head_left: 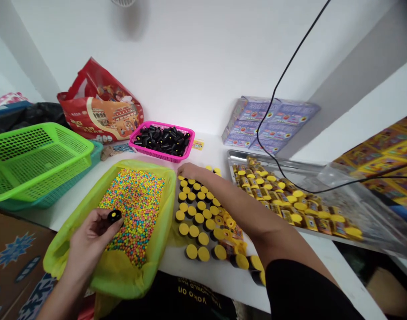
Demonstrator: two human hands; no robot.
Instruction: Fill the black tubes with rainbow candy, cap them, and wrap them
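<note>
L hand (90, 240) sat low at the near-left, palm up, fingers half curled. Thumb and forefinger pinched a capped tube (114, 216): small, black body, yellow cap facing the camera. The other fingers were loosely bent under it, not spread. The tube hung just over the near-left edge of the bead tray (163, 222), a yellow-green lined tray full of multicolour beads.

R hand (190, 171) was stretched fwd across the table (318, 255), palm down, fingers held together and bent onto the far row of the standing tubes (197, 218). These were a block of black tubes w/ yellow caps, upright, just right of the bead tray. Fingertips touched the caps there, but can't tell if they gripped one, since the tips were hidden by the hand itself.

Behind, a pink basket (186, 153) held uncapped black tubes. To the right, a metal tray (235, 155) held labelled yellow-capped tubes lying down. A green basket (37, 155) sat far left, w/ a red bag (100, 106) behind it. Purple boxes (270, 120) leaned on the wall, and a black cable (273, 95) ran across them.
</note>
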